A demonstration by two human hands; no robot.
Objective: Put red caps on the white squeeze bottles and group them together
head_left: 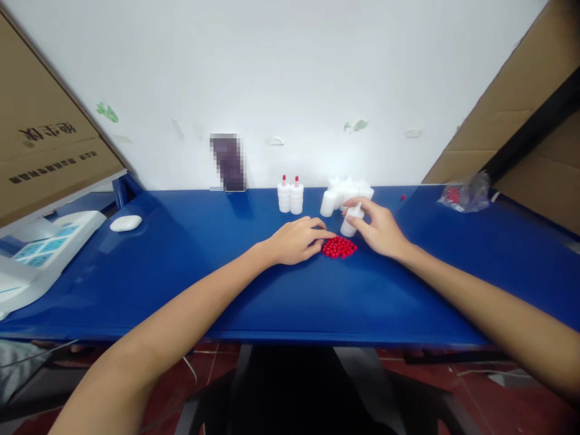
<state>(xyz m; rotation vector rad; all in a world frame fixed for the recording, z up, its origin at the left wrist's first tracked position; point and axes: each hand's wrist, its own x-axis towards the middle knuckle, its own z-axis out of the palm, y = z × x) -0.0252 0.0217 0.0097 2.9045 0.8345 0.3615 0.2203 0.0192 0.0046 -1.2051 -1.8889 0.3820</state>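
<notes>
A white squeeze bottle (348, 225) with a bare pointed tip leans slightly, held between the thumb and fingers of my right hand (378, 228). Just left of it, a pile of small red caps (339, 248) lies on the blue table. My left hand (299, 240) is palm down at the pile's left side, fingers apart, with the forefinger reaching to the edge of the caps. I cannot see any cap gripped in it. Behind, two white bottles with red caps (290, 196) stand upright side by side.
More white bottles (333, 199) are grouped behind my right hand. One loose red cap (403, 197) and a clear plastic bag (466, 194) with red pieces are at right. A white rounded case (125, 223) and a white device (49, 254) sit left. Cardboard (49, 121) flanks the blue table (290, 302).
</notes>
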